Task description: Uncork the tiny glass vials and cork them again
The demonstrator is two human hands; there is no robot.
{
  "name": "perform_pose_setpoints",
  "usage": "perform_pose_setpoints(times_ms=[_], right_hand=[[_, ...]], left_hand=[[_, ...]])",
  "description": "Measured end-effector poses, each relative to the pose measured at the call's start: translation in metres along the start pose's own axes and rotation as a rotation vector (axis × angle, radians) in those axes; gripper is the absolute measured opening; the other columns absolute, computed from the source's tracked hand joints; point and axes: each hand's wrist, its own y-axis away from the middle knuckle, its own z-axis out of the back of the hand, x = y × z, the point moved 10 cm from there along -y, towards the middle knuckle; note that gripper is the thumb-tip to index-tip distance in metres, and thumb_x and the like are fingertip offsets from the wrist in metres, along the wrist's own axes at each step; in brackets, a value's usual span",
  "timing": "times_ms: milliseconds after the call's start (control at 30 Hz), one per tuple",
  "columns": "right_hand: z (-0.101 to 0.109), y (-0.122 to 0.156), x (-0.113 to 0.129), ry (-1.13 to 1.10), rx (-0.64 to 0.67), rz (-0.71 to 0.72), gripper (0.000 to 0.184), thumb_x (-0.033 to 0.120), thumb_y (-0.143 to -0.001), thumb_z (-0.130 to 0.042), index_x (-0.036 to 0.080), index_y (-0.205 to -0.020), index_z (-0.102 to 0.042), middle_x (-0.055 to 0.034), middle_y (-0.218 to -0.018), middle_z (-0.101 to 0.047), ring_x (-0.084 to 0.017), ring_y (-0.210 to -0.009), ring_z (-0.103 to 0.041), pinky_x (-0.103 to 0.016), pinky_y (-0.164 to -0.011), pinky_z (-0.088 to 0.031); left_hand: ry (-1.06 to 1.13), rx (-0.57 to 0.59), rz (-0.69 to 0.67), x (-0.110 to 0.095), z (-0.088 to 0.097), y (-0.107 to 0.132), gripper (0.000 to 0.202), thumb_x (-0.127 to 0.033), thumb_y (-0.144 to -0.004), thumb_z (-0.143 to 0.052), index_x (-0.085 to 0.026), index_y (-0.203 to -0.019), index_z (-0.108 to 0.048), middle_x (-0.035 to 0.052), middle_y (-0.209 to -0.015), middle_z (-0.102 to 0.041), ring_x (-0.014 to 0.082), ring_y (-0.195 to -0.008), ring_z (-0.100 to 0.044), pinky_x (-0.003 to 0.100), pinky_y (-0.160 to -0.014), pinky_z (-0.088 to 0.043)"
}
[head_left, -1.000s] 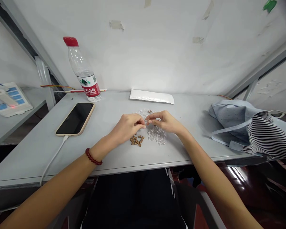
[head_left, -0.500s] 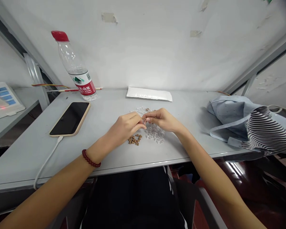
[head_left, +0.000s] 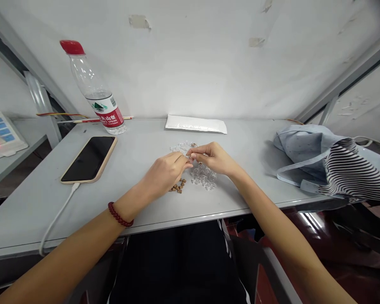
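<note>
Over the desk's middle, my left hand and my right hand meet at the fingertips. Both are closed in a pinch around one small clear plastic piece, mostly covered by the fingers; its exact kind is too small to make out. Just below my right hand lies a heap of small clear round plastic pieces. Several small brown pellets lie beside my left hand, partly hidden by it. Behind the fingers are more clear pieces, one with something brown in it.
A white flat packet lies near the back wall. On the left are a phone with a white cable and a water bottle with a red cap. A light blue cloth bag with striped fabric sits at the right.
The whole view has shifted slightly, so things sit a little further left. My left hand now covers more of the brown pellets. Both hands keep their pinch.
</note>
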Motion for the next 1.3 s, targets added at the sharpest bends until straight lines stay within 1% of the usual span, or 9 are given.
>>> perform_pose_setpoints(times_ms=[267, 500, 600, 733, 800, 867, 1000, 1133, 1300], right_hand=[[-0.004, -0.001, -0.001, -0.02, 0.003, -0.028, 0.029, 0.027, -0.089, -0.045, 0.016, -0.064, -0.055, 0.0019, -0.063, -0.043, -0.01, -0.064, -0.036, -0.027, -0.063, -0.03], [-0.003, -0.001, 0.002, -0.109, -0.029, -0.029, 0.032, 0.029, -0.089, -0.045, 0.016, -0.062, -0.053, 0.0019, -0.062, -0.042, -0.01, -0.064, -0.037, -0.027, -0.063, -0.031], [0.001, -0.001, -0.004, -0.084, -0.093, -0.072, 0.029, 0.029, -0.088, -0.046, 0.015, -0.067, -0.06, 0.0008, -0.065, -0.049, -0.011, -0.065, -0.041, -0.026, -0.064, -0.033], [0.01, -0.001, -0.013, 0.115, -0.198, -0.096, 0.026, 0.026, -0.087, -0.047, 0.015, -0.069, -0.063, -0.0004, -0.066, -0.056, -0.011, -0.063, -0.045, -0.027, -0.063, -0.034], [0.013, -0.002, -0.018, 0.23, -0.218, -0.099, 0.025, 0.024, -0.086, -0.047, 0.015, -0.07, -0.063, -0.0016, -0.067, -0.058, -0.011, -0.062, -0.046, -0.028, -0.062, -0.034], [0.013, -0.003, -0.024, 0.313, -0.205, -0.109, 0.022, 0.021, -0.085, -0.048, 0.015, -0.071, -0.064, -0.0026, -0.07, -0.061, -0.012, -0.063, -0.048, -0.028, -0.062, -0.034], [0.013, -0.004, -0.029, 0.394, -0.165, -0.1, 0.02, 0.021, -0.084, -0.051, 0.016, -0.07, -0.065, -0.0039, -0.072, -0.063, -0.014, -0.066, -0.05, -0.03, -0.065, -0.036], [0.023, -0.001, -0.029, 0.335, -0.194, -0.124, 0.016, 0.023, -0.082, -0.054, 0.016, -0.078, -0.069, -0.0048, -0.078, -0.067, -0.015, -0.07, -0.054, -0.031, -0.067, -0.039], [0.032, 0.005, -0.027, 0.263, -0.144, -0.149, 0.013, 0.021, -0.078, -0.058, 0.018, -0.078, -0.071, -0.0024, -0.078, -0.069, -0.014, -0.069, -0.055, -0.03, -0.068, -0.04]], left_hand=[[-0.101, -0.018, -0.043, -0.009, 0.003, 0.0, 0.032, -0.022, -0.099, -0.036, -0.011, -0.077, -0.057, 0.005, -0.068, -0.058, 0.0155, -0.062, -0.054, 0.027, -0.057, -0.044], [-0.112, -0.023, -0.046, -0.009, 0.006, -0.003, 0.031, -0.02, -0.098, -0.038, -0.011, -0.077, -0.058, 0.0079, -0.072, -0.061, 0.0188, -0.069, -0.056, 0.029, -0.061, -0.046], [-0.026, 0.055, 0.027, 0.004, 0.004, -0.006, 0.029, -0.022, -0.096, -0.042, -0.011, -0.078, -0.061, 0.0077, -0.074, -0.063, 0.0196, -0.072, -0.058, 0.03, -0.064, -0.046], [0.25, 0.278, 0.249, 0.029, -0.004, -0.002, 0.022, -0.025, -0.091, -0.05, -0.016, -0.078, -0.066, 0.002, -0.073, -0.066, 0.0166, -0.068, -0.059, 0.027, -0.064, -0.045], [0.352, 0.38, 0.342, 0.036, -0.007, 0.005, 0.018, -0.026, -0.087, -0.053, -0.019, -0.08, -0.068, -0.0006, -0.075, -0.068, 0.0145, -0.066, -0.06, 0.025, -0.062, -0.044], [0.385, 0.444, 0.369, 0.038, -0.009, 0.009, 0.015, -0.026, -0.084, -0.055, -0.02, -0.081, -0.068, -0.0009, -0.079, -0.07, 0.015, -0.07, -0.061, 0.025, -0.063, -0.045], [0.406, 0.456, 0.328, 0.032, -0.013, 0.012, 0.011, -0.024, -0.079, -0.058, -0.021, -0.078, -0.067, 0.0003, -0.079, -0.07, 0.0167, -0.073, -0.063, 0.025, -0.064, -0.047], [0.452, 0.456, 0.278, 0.024, -0.021, 0.013, 0.012, -0.017, -0.077, -0.055, -0.02, -0.072, -0.066, 0.0009, -0.069, -0.068, 0.0162, -0.065, -0.063, 0.024, -0.056, -0.046], [0.504, 0.483, 0.323, 0.024, -0.024, 0.015, 0.015, -0.013, -0.076, -0.052, -0.018, -0.071, -0.065, 0.001, -0.065, -0.068, 0.0143, -0.057, -0.062, 0.022, -0.05, -0.043]])
